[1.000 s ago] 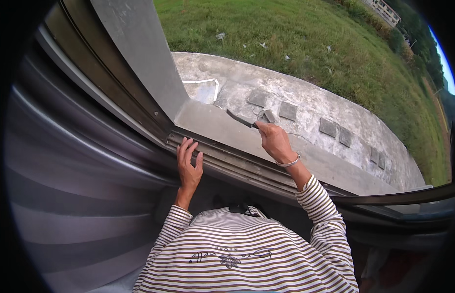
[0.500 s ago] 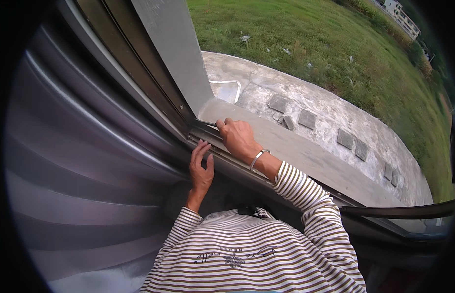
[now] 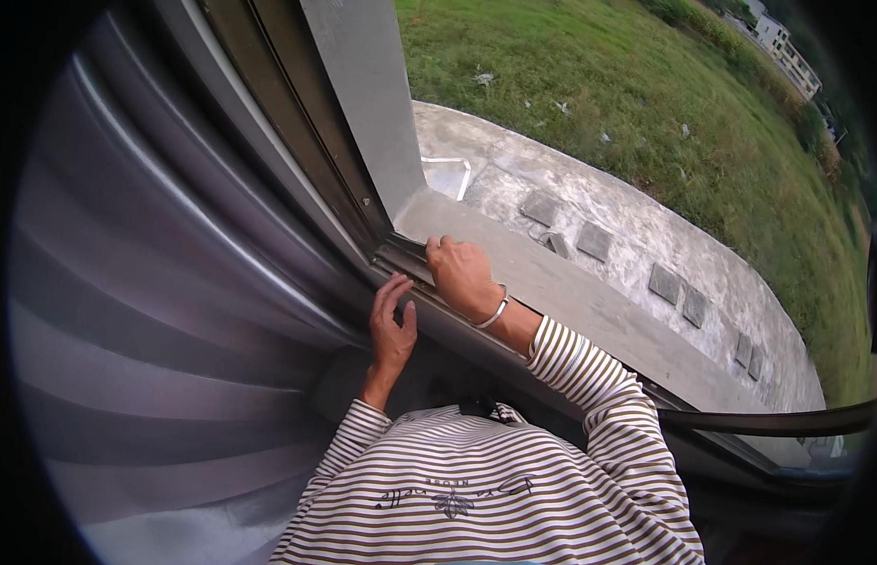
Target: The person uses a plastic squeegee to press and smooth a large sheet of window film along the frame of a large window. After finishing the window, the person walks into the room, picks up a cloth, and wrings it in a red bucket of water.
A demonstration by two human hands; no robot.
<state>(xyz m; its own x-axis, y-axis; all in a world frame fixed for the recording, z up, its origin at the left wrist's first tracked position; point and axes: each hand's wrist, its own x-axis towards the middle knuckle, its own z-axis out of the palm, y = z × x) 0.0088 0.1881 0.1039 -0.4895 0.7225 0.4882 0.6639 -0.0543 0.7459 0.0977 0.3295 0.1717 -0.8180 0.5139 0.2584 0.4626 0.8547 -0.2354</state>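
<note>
My right hand (image 3: pixel 462 278), with a silver bangle at the wrist, is closed on a dark slim hand tool, mostly hidden behind it, at the corner of the window track (image 3: pixel 397 252). My left hand (image 3: pixel 393 331) is open just below it, fingertips resting on the track's inner edge. The dark metal side frame (image 3: pixel 337 160) rises from that corner beside a grey outer reveal (image 3: pixel 363 113). The grey sill (image 3: pixel 561 282) runs outward to the right of my right hand.
A grey curtain (image 3: pixel 146 311) hangs at my left. A dark sash edge (image 3: pixel 778 423) crosses the right side. Outside lie a concrete ledge (image 3: pixel 627 217) with several square slabs (image 3: pixel 593 241), a grassy field (image 3: pixel 646 85) and buildings (image 3: pixel 787 52).
My right hand has moved left with the tool, from over the sill down to the track corner beside my left hand. The view has shifted, so the window appears further right.
</note>
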